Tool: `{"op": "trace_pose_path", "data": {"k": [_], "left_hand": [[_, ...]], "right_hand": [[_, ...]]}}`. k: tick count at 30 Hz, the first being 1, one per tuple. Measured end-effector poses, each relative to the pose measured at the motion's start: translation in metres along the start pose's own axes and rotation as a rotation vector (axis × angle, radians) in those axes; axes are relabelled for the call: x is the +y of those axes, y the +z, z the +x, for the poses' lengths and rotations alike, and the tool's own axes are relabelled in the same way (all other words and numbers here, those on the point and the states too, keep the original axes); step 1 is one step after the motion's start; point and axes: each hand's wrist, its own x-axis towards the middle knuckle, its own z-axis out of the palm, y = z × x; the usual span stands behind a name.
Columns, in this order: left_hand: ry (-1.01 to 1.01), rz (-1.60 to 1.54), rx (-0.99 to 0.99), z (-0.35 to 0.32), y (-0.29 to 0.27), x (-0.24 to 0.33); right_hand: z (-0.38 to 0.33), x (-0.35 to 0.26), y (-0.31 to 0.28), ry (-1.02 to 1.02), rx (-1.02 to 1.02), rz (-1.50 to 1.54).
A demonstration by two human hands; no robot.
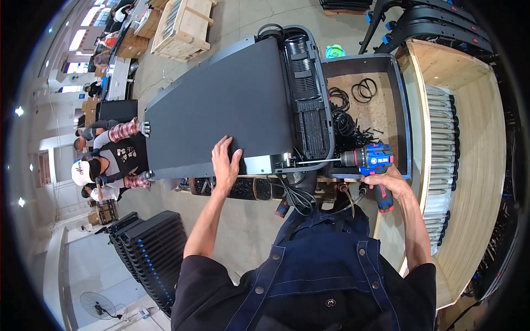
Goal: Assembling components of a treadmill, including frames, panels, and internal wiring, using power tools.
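In front of me lies a treadmill deck with a black belt (232, 94) and a metal side rail (258, 164). My left hand (225, 165) rests on the belt's near edge, fingers stretched out and holding nothing. My right hand (391, 183) is wrapped round the handle of a blue and black cordless drill (376, 158). The drill lies level, its long thin bit (317, 161) pointing left across the end frame to the rail's corner. Whether the tip sits in a screw is too small to tell. The open motor bay (303, 66) is at the deck's right end.
Right of the deck, a dark-rimmed bin (406, 110) holds black belts, cable loops and screws. Beyond stands a wooden crate (469, 71) of metal tubes. A co-worker (113, 157) in gloves touches the deck's far left end. Stacked black frames (152, 248) stand lower left; cables (301, 196) hang near my waist.
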Motion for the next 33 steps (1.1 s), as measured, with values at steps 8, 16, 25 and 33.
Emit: {"op": "trace_pose_path", "data": {"k": [8,16,25,33], "left_hand": [[-0.137,0.057,0.136,-0.011,0.03,0.012],[-0.129,0.045,0.206,-0.012,0.026,0.024],[-0.157,0.104,0.179,-0.013,0.032,0.016],[-0.173,0.085,0.18,-0.014,0.034,0.013]], "right_hand": [[0.003,-0.002,-0.01,-0.035,-0.078,-0.028],[-0.013,0.03,-0.065,-0.079,0.051,0.169],[-0.001,0.071,-0.076,-0.442,1.023,-0.168],[0.035,0.076,-0.054,-0.517,1.013,-0.125]]}}
